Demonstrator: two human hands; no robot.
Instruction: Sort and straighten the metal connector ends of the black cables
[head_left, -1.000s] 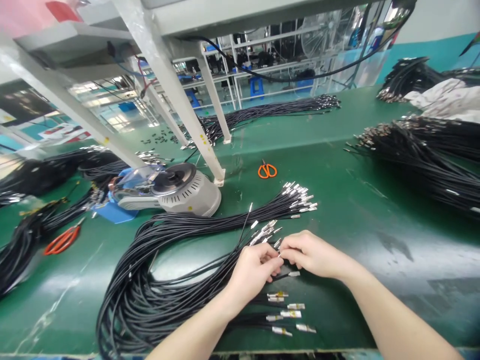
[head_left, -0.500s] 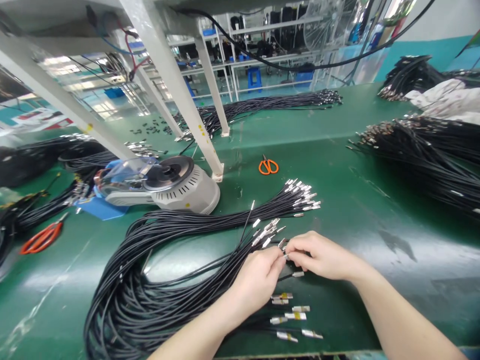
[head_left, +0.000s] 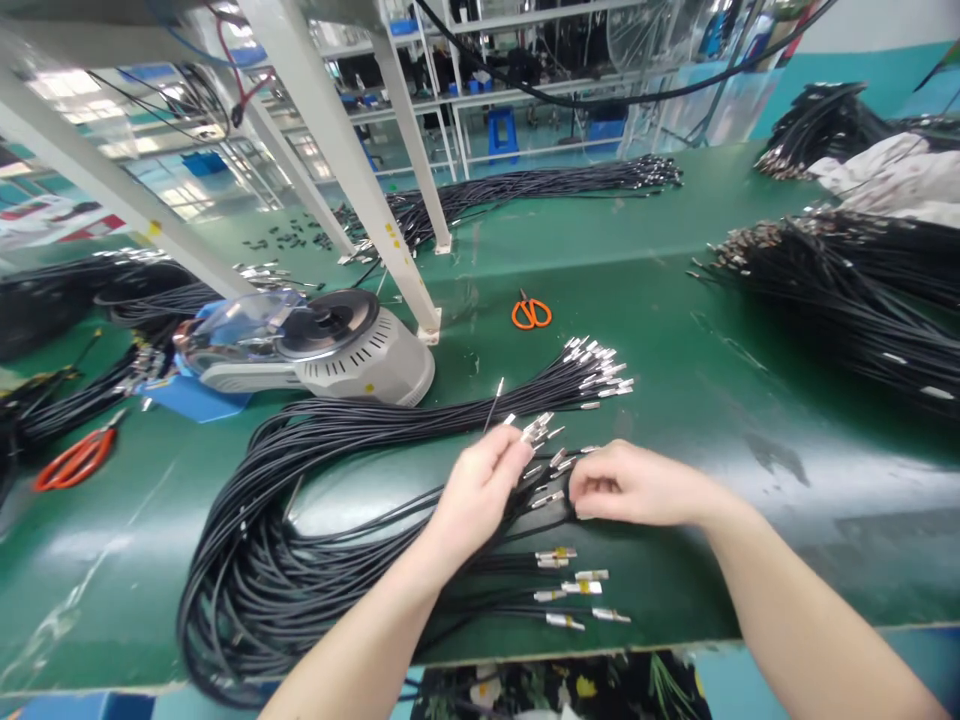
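A bundle of black cables [head_left: 247, 560] curves over the green table, its silver-tipped ends pointing right. My left hand [head_left: 480, 485] is closed at the near branch, thumb and fingers pinching cables just behind a cluster of metal connectors [head_left: 537, 428]. To its right, my right hand [head_left: 626, 483] has its fingers curled in beside a black cable; what lies inside them is hidden. Between the hands sit several loose cable ends [head_left: 551, 498]. Closer to the table's front edge are connectors with yellow tape [head_left: 583, 587]. Beyond my hands lies the far branch's cluster of silver connectors [head_left: 600, 370].
A grey tape dispenser [head_left: 360, 350] stands behind the cables, near white frame posts [head_left: 409, 270]. Orange-handled scissors [head_left: 531, 313] lie mid-table; red-handled cutters [head_left: 79, 458] lie at left. Large cable piles [head_left: 847, 290] occupy the right side, with white cloth [head_left: 885, 175] behind.
My left hand has moved left and away from my right hand, up to the connector cluster. My right hand's fingers have curled in more. The view has tipped downward, showing the table's front edge.
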